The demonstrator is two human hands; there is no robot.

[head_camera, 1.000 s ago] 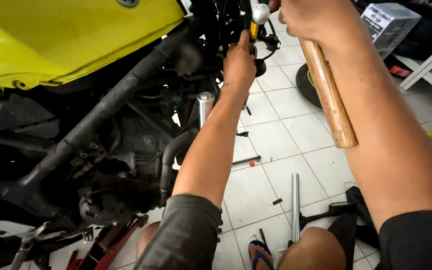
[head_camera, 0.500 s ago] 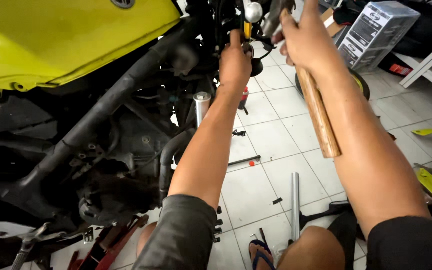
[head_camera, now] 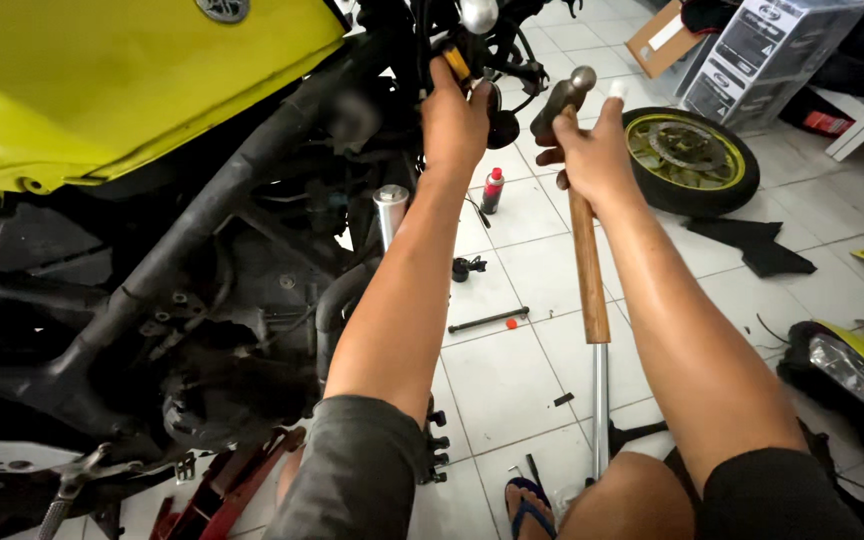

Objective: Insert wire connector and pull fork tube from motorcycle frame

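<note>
While left hand (head_camera: pixel 455 118) pinches yellow-handled punch (head_camera: pixel 455 63) | right hand (head_camera: pixel 592 150) clamps hammer (head_camera: pixel 584 235) near head | risk: glancing blow onto fingers.

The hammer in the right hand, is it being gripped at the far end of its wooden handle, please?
No, the right hand grips the hammer close under its metal head, and the wooden handle hangs free below.
</note>
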